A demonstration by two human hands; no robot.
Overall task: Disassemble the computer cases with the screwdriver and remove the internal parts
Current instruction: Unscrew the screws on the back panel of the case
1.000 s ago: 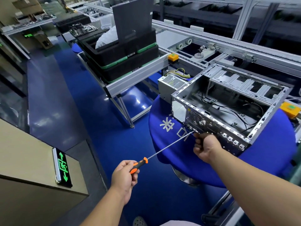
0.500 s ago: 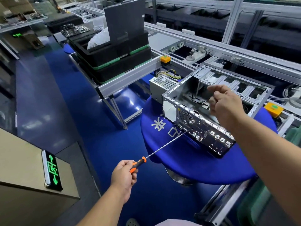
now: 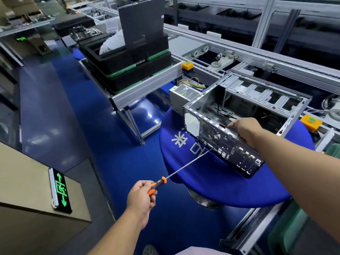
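Observation:
An open silver computer case lies on its side on a round blue table. A few black cables remain inside it. My left hand grips the orange-and-black handle of a long screwdriver, whose tip reaches the case's rear panel near the ports. My right hand holds the top edge of that rear panel, fingers curled over the rim beside the fan grille. A removed power supply with yellow wires sits just behind the case on the table.
Stacked black trays with an upright dark panel rest on an aluminium stand to the left. A conveyor line runs behind the case, with yellow button boxes. A green exit sign is on the low wall at left.
My right hand came off the screwdriver tip, rose over the open case, then came down onto the rear panel's top edge. The left hand and screwdriver stayed put.

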